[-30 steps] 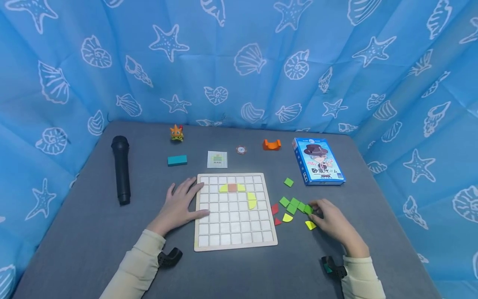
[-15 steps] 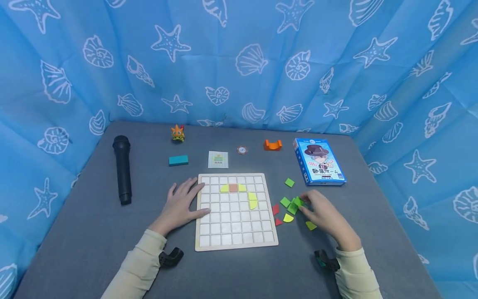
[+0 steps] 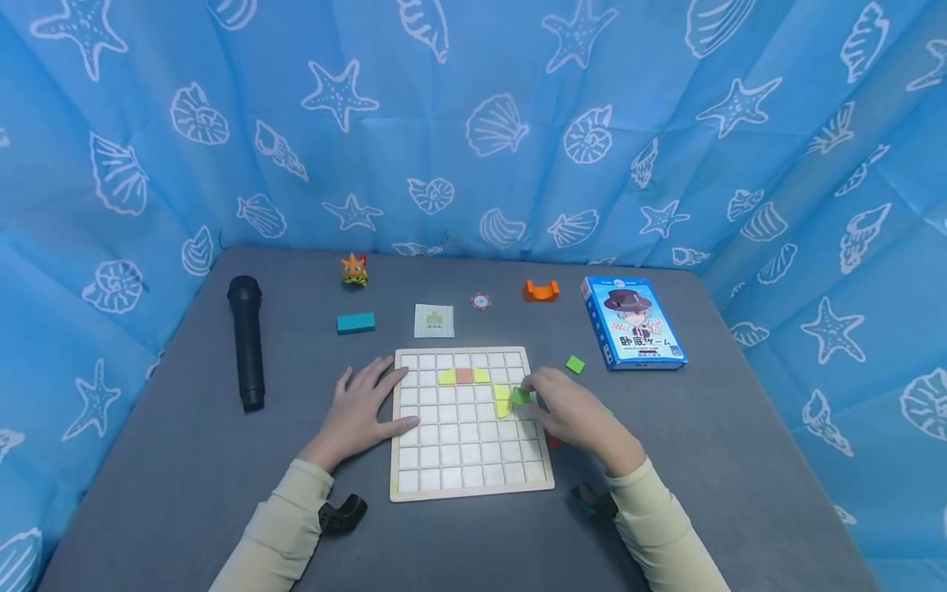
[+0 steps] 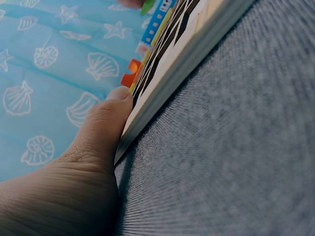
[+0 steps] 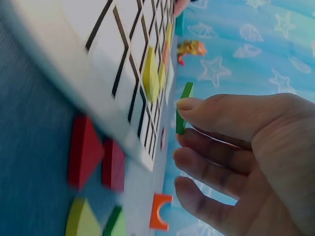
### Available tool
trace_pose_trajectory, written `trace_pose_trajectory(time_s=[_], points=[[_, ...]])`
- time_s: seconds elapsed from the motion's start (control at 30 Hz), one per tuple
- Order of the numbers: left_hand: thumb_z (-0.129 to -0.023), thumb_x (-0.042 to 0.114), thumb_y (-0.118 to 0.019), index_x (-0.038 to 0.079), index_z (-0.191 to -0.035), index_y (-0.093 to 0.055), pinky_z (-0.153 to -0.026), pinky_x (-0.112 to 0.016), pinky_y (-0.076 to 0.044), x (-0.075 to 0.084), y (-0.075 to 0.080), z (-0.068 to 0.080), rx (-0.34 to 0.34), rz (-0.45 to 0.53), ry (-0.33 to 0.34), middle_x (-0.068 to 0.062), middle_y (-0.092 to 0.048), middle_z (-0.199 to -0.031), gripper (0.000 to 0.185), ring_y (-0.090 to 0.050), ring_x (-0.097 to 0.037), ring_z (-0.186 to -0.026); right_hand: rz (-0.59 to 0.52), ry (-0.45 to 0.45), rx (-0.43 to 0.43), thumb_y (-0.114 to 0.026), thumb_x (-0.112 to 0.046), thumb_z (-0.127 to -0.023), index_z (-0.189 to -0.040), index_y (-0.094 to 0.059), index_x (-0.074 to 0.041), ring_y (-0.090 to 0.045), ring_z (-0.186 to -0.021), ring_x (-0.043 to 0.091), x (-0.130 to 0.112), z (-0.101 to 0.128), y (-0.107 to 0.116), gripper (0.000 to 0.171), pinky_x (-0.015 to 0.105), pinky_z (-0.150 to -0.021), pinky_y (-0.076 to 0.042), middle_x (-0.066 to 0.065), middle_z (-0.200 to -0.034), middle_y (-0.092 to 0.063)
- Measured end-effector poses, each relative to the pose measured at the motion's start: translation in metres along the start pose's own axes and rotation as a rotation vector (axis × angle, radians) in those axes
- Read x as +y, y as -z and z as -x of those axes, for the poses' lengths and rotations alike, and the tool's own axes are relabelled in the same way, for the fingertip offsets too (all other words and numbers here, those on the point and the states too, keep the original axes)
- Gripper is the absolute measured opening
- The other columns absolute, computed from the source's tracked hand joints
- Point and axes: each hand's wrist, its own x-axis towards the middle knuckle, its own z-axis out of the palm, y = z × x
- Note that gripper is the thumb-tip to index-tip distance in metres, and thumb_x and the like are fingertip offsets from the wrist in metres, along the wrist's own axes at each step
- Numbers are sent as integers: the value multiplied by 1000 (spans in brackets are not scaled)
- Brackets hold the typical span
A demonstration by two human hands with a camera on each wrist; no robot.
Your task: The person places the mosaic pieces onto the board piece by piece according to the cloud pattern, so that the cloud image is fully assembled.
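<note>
A wooden grid board [image 3: 459, 460] lies in the middle of the grey table. Its upper rows hold an orange square [image 3: 464, 376] flanked by yellow pieces, and two yellow quarter-rounds [image 3: 501, 400]. My right hand [image 3: 534, 393] hovers over the board's right side and pinches a green square tile [image 3: 519, 395] beside those quarter-rounds. In the right wrist view the green tile [image 5: 183, 108] stands on edge between thumb and fingers, just off the board. My left hand [image 3: 370, 403] lies flat at the board's left edge, with the thumb [image 4: 106, 123] against the rim.
One green tile [image 3: 575, 364] lies right of the board; red triangles [image 5: 86, 152] and other loose pieces are near its right edge. Behind are a blue box [image 3: 632, 322], orange bracket [image 3: 541, 290], round chip [image 3: 481, 301], card [image 3: 434, 321], teal block [image 3: 356, 322], orange toy [image 3: 354, 270] and a microphone [image 3: 247, 341] at left.
My right hand picked a green tile from the loose pile right of the board and carried it left over the board. The left hand stayed at the board's edge.
</note>
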Motion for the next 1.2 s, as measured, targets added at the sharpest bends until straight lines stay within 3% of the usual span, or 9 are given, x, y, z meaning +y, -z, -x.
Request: trace_pose_trajectory(time_s=[0.43, 0.6, 1.2], points=[[-79, 73, -57, 24, -150, -35, -112, -62, -5, 1, -3, -1, 5, -1, -7, -8, -24, -157, 88, -19, -30, -145, 54, 140, 32, -70, -10, -86, -101, -67, -15, -60, -100, 13, -14, -27, -12, 16, 31, -84, -53, -2, -105, -64], [-79, 71, -59, 24, -150, -35, -113, -62, -4, 3, -2, -2, 0, 4, 1, -8, -25, -157, 88, -20, -30, -145, 62, 174, 30, -69, -10, -86, -98, -71, -14, -59, -92, 12, -17, -31, -16, 12, 29, -81, -53, -3, -97, -65], [-80, 71, -58, 24, -149, -36, -113, -62, -5, 1, 0, 0, 2, -5, 12, -9, -26, -157, 87, -21, -31, -145, 151, 166, 28, -74, -14, -84, -103, -72, -16, -58, -93, 10, -24, -41, -28, 19, 26, -82, -53, -4, -99, -65]])
